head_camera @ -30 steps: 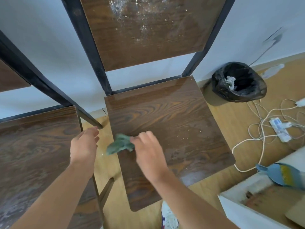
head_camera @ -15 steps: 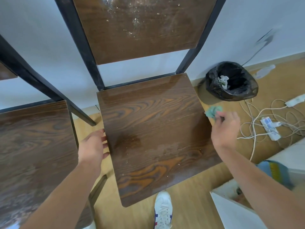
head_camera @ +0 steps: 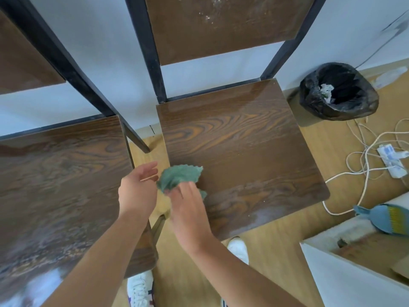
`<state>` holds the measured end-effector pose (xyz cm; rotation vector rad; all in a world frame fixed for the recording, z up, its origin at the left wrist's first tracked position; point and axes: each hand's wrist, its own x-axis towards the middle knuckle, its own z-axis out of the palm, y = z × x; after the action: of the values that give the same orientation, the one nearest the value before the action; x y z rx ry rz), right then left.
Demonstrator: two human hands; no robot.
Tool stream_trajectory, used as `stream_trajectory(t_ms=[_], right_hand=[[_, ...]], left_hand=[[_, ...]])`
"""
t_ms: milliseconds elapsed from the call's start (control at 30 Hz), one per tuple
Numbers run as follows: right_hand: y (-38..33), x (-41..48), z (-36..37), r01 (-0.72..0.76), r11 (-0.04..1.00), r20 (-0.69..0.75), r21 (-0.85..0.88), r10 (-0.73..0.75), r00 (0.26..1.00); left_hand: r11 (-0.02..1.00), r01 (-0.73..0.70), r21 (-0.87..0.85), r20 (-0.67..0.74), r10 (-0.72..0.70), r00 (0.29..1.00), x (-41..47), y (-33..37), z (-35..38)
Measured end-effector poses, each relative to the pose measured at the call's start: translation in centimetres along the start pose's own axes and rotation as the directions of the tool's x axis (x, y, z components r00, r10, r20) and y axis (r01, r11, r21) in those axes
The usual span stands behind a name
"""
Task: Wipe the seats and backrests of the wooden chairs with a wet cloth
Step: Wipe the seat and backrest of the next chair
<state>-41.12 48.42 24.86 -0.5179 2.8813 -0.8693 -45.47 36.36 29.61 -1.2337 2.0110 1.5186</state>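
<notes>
Black trash bag (head_camera: 338,91) with crumpled paper, tangled white cords (head_camera: 363,156), maybe a blue dustpan (head_camera: 389,220), white shoes (head_camera: 139,289)

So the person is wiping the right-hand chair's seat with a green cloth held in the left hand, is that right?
Not quite. The head view shows the green cloth held by the right hand, not the left. The left hand is open beside it, at the seat's left edge. The rest stands: the cloth is on the right-hand chair's seat.
</notes>
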Motion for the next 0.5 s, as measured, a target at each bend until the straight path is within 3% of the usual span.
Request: stream_trajectory(t_ms=[67,167,333,433,500], right_hand=[[-1.1,-0.1,0.6,0.083,0.996,0.026,0.039,-0.084,0.996],[-0.9,-0.8,-0.1,0.062,0.993,-0.078,0.1,-0.054,0.995],[4.6,-2.6,-2.2,0.026,0.995,-0.097,-0.096,-0.036,0.995],[9.2,-4.1,-5.1,-0.144,0.986,-0.236,-0.08,0.122,0.964],[13.3,-5.0,-8.0,-0.299,0.951,-0.352,-0.076,0.255,0.901]], left_hand=[[1.0,0.004,-0.01,-0.007,-0.004,1.0,-0.1,-0.3,-0.6],[0.999,0.021,-0.025,-0.003,-0.021,1.0,-0.6,-0.8,-0.9],[0.997,0.061,-0.044,0.026,-0.06,0.998,-0.9,-1.6,0.3],[0.994,0.083,-0.075,0.044,-0.079,0.996,-1.5,-2.1,1.3],[0.994,0.078,-0.076,0.054,-0.075,0.996,-1.9,-2.5,2.0]])
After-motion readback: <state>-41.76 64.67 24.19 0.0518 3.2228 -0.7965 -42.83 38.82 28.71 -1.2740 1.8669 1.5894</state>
